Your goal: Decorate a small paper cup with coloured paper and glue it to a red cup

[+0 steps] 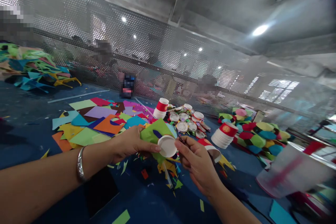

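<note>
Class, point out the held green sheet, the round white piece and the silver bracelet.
Green sheet (159, 126): head view, upper part.
Round white piece (168, 146): head view, its middle.
Silver bracelet (80, 164): head view, the band.

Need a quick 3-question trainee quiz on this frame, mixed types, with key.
1. Multiple choice: what colour is the sheet held by the left hand? A) orange B) green C) purple
2. True or false: the silver bangle is on the left wrist.
3. Fill in: in the picture, the translucent container stands to the ___ of the stacked paper cups.

Key: 1 B; 2 true; 3 right.
</note>
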